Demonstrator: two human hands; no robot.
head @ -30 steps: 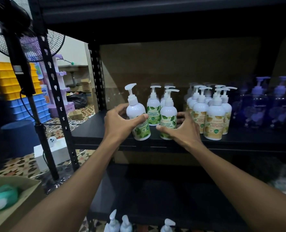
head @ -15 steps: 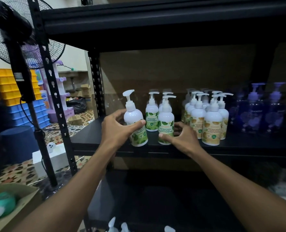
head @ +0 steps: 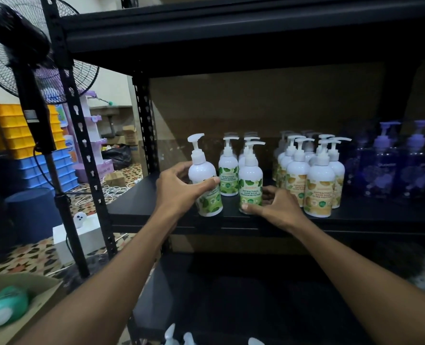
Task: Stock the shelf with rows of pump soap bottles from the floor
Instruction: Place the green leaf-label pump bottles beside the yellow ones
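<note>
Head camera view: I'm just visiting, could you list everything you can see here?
green-label bottles: at least five, white, left part of shelf
yellow-label bottles: several, white, shelf middle
purple bottles: at least two, shelf right, dim
shelf: one, black
pump tops: three, white, bottom edge
fan: one, black, left
bins: stacked, yellow over blue, far left
cardboard box: one, brown, bottom left
left hand: grips leftmost green-label bottle
right hand: pinches front green-label bottle at its base

Green-labelled left bottle (head: pixel 202 170) tilted — right bottle (head: pixel 250 175) upright, shelf (head: pixel 136 207) front.
</note>
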